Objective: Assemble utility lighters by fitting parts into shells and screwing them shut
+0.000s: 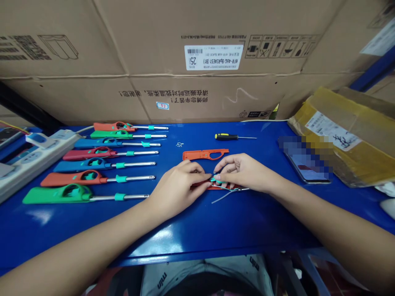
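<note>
My left hand (177, 187) and my right hand (243, 172) meet at the middle of the blue table (216, 226). Both pinch a small teal part (216, 179) that sits on an open red lighter shell (224, 187). Thin grey wires (224, 196) trail out from under the fingers toward me. The other orange shell half (205, 154) lies flat just beyond my hands. Much of the open shell is hidden by my fingers.
Several finished long-nosed lighters (92, 177) in red, green and blue lie in a row at the left. A screwdriver (233, 137) rests farther back. A phone (305, 162) and a taped carton (342, 135) are at the right, a power strip (27, 158) at the far left, big cartons (185, 61) behind.
</note>
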`<move>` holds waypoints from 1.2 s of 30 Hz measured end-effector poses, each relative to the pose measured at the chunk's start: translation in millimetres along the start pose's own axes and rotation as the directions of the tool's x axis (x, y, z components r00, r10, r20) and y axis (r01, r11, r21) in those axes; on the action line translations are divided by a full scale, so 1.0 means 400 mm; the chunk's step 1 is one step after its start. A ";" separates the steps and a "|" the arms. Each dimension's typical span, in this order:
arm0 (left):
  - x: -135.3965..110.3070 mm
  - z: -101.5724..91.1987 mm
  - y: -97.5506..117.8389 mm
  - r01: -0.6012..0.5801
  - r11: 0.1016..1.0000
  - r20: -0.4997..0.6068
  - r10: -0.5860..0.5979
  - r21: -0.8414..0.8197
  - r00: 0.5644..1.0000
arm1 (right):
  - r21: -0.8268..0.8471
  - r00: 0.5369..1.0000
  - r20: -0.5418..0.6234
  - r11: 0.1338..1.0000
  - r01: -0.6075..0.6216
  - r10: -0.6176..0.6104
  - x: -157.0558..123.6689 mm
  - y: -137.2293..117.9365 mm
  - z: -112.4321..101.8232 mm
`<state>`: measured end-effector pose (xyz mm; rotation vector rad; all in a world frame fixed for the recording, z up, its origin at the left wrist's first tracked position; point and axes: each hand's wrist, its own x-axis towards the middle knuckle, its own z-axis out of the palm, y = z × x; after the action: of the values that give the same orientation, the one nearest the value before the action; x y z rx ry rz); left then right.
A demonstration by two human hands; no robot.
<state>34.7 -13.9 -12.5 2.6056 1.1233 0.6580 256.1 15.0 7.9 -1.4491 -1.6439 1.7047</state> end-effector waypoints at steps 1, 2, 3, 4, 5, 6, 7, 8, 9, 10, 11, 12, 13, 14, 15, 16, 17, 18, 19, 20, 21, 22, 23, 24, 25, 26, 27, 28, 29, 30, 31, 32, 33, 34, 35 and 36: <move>0.000 -0.004 0.005 0.000 1.000 0.017 0.000 0.017 1.000 | -0.006 1.000 -0.003 1.000 -0.003 0.003 0.001 0.000 0.001; 0.000 -0.008 0.010 -0.001 0.999 0.034 0.000 0.032 0.999 | -0.011 1.000 -0.004 1.000 -0.003 0.003 0.001 0.000 0.002; 0.000 -0.012 0.014 -0.002 0.999 0.050 0.000 0.044 0.999 | -0.017 1.000 -0.004 1.000 0.000 0.000 0.002 0.001 0.002; 0.000 -0.015 0.017 -0.002 0.999 0.062 -0.001 0.053 0.998 | -0.024 1.000 -0.003 1.000 0.010 -0.010 0.003 0.002 0.003; 0.000 -0.018 0.019 0.000 0.998 0.073 -0.004 0.060 0.997 | -0.031 1.000 -0.004 0.999 0.024 -0.024 0.003 0.004 0.003; 0.000 -0.021 0.020 0.001 0.998 0.085 -0.006 0.067 0.996 | -0.038 0.999 -0.004 0.998 0.041 -0.041 0.004 0.007 0.003; 0.000 -0.022 0.020 -0.001 0.997 0.097 -0.007 0.077 0.995 | -0.044 0.998 -0.006 0.997 0.058 -0.058 0.005 0.009 0.004; -0.001 -0.023 0.020 -0.004 0.996 0.109 -0.006 0.088 0.994 | -0.048 0.997 -0.006 0.996 0.073 -0.073 0.006 0.011 0.004; -0.002 -0.024 0.018 -0.007 0.995 0.123 -0.005 0.101 0.992 | -0.050 0.997 -0.006 0.995 0.082 -0.083 0.007 0.014 0.005; -0.003 -0.024 0.016 -0.010 0.993 0.136 -0.005 0.114 0.991 | -0.051 0.996 -0.006 0.995 0.087 -0.087 0.007 0.015 0.005; -0.004 -0.023 0.014 -0.014 0.992 0.150 -0.006 0.127 0.989 | -0.052 0.996 -0.007 0.995 0.088 -0.088 0.008 0.017 0.006; -0.006 -0.023 0.012 -0.017 0.991 0.163 -0.005 0.136 0.987 | -0.057 0.996 -0.008 0.994 0.090 -0.091 0.008 0.018 0.007; -0.007 -0.022 0.011 -0.021 0.990 0.176 -0.004 0.143 0.984 | -0.069 0.995 -0.012 0.993 0.096 -0.097 0.008 0.019 0.009; -0.007 -0.022 0.010 -0.025 0.989 0.188 -0.003 0.145 0.982 | -0.086 0.994 -0.018 0.991 0.107 -0.109 0.008 0.020 0.010; -0.007 -0.021 0.010 -0.028 0.989 0.199 -0.001 0.145 0.980 | -0.110 0.991 -0.029 0.986 0.124 -0.128 0.007 0.021 0.012; -0.006 -0.020 0.009 -0.032 0.989 0.208 0.002 0.144 0.978 | -0.139 0.988 -0.042 0.980 0.143 -0.150 0.006 0.022 0.014; -0.005 -0.019 0.010 -0.036 0.989 0.215 0.004 0.144 0.977 | -0.170 0.983 -0.058 0.972 0.161 -0.173 0.004 0.023 0.016; -0.004 -0.019 0.010 -0.039 0.989 0.218 0.006 0.145 0.976 | -0.204 0.978 -0.075 0.963 0.175 -0.193 0.003 0.023 0.018; -0.003 -0.018 0.010 -0.040 0.988 0.219 0.007 0.147 0.976 | -0.239 0.974 -0.091 0.954 0.182 -0.209 0.002 0.024 0.020; -0.003 -0.017 0.011 -0.041 0.988 0.217 0.008 0.149 0.976 | -0.270 0.970 -0.103 0.945 0.185 -0.220 0.001 0.024 0.021; -0.002 -0.016 0.011 -0.042 0.988 0.211 0.010 0.151 0.977 | -0.296 0.968 -0.110 0.937 0.185 -0.226 0.000 0.024 0.023; -0.003 -0.015 0.010 -0.045 0.987 0.205 0.013 0.152 0.979 | -0.314 0.967 -0.113 0.932 0.184 -0.229 0.000 0.023 0.023; -0.003 -0.015 0.010 -0.047 0.987 0.200 0.016 0.152 0.980 | -0.322 0.967 -0.113 0.929 0.182 -0.229 0.000 0.022 0.024; -0.004 -0.014 0.010 -0.049 0.987 0.196 0.019 0.152 0.980 | -0.324 0.968 -0.110 0.929 0.180 -0.226 0.000 0.022 0.024; -0.005 -0.013 0.010 -0.051 0.987 0.194 0.021 0.154 0.981 | -0.323 0.969 -0.107 0.930 0.177 -0.222 0.000 0.021 0.024; -0.006 -0.012 0.010 -0.053 0.986 0.192 0.023 0.155 0.981 | -0.322 0.970 -0.105 0.931 0.174 -0.218 0.001 0.021 0.023; -0.007 -0.011 0.010 -0.054 0.986 0.189 0.024 0.157 0.982 | -0.323 0.971 -0.101 0.930 0.173 -0.215 0.001 0.022 0.023; -0.007 -0.010 0.010 -0.055 0.986 0.185 0.025 0.158 0.982 | -0.331 0.971 -0.098 0.927 0.174 -0.217 0.001 0.023 0.022; -0.008 -0.009 0.011 -0.055 0.986 0.181 0.026 0.159 0.983 | -0.348 0.970 -0.096 0.921 0.178 -0.224 0.001 0.025 0.020; -0.007 -0.008 0.011 -0.056 0.986 0.177 0.027 0.158 0.984 | -0.369 0.968 -0.093 0.911 0.184 -0.233 0.001 0.027 0.019; -0.007 -0.008 0.012 -0.056 0.986 0.174 0.029 0.156 0.984 | -0.392 0.966 -0.089 0.900 0.192 -0.245 0.001 0.029 0.018; -0.007 -0.007 0.013 -0.057 0.987 0.173 0.030 0.153 0.984 | -0.414 0.963 -0.085 0.888 0.199 -0.255 0.000 0.030 0.017; -0.007 -0.007 0.013 -0.057 0.987 0.172 0.030 0.149 0.985 | -0.431 0.962 -0.080 0.879 0.205 -0.263 -0.001 0.030 0.016; -0.007 -0.007 0.014 -0.056 0.988 0.172 0.030 0.147 0.985 | -0.439 0.961 -0.073 0.874 0.209 -0.267 -0.002 0.030 0.016; -0.007 -0.007 0.014 -0.056 0.988 0.173 0.030 0.144 0.985 | -0.440 0.962 -0.065 0.873 0.211 -0.265 -0.003 0.029 0.015; -0.007 -0.007 0.015 -0.055 0.988 0.174 0.030 0.142 0.984 | -0.436 0.964 -0.058 0.875 0.210 -0.261 -0.004 0.027 0.015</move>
<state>35.3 -19.8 -8.6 2.7539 1.1038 0.3624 255.7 7.9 -2.4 -1.4192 -2.1211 1.1495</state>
